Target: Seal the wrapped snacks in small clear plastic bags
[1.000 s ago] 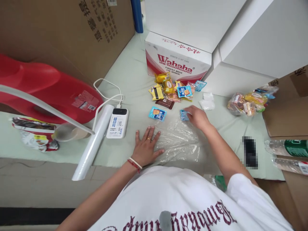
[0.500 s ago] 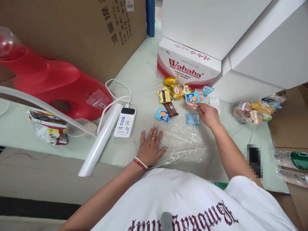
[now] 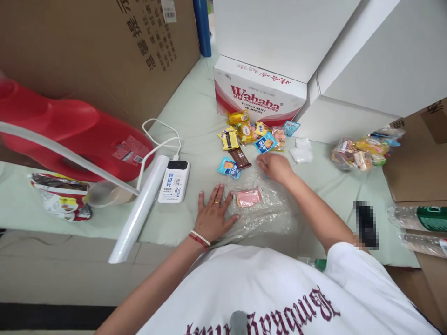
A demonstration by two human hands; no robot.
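My left hand (image 3: 214,214) lies flat with its fingers spread, pressing on the left edge of a clear plastic bag (image 3: 272,216). A pink snack packet (image 3: 248,197) rests on the bag, just right of that hand. My right hand (image 3: 275,167) is above the bag's far edge with its fingers curled closed. A bit of blue shows beneath it; what the fingers hold, if anything, is hidden. Beyond it lie a blue snack packet (image 3: 265,142), a brown wrapped bar (image 3: 239,158), another blue packet (image 3: 229,167) and several yellow packets (image 3: 245,132).
A Wahaha carton (image 3: 260,93) stands behind the snacks. To the left are a white power bank (image 3: 174,181) with a cable, a plastic roll (image 3: 139,209) and a red container (image 3: 77,135). White sachets (image 3: 301,150) and a bag of snacks (image 3: 363,153) sit to the right.
The pink packet has left my right hand and now lies on the bag. My right hand has moved left and nearer, over where a blue packet lay. My left hand stays flat.
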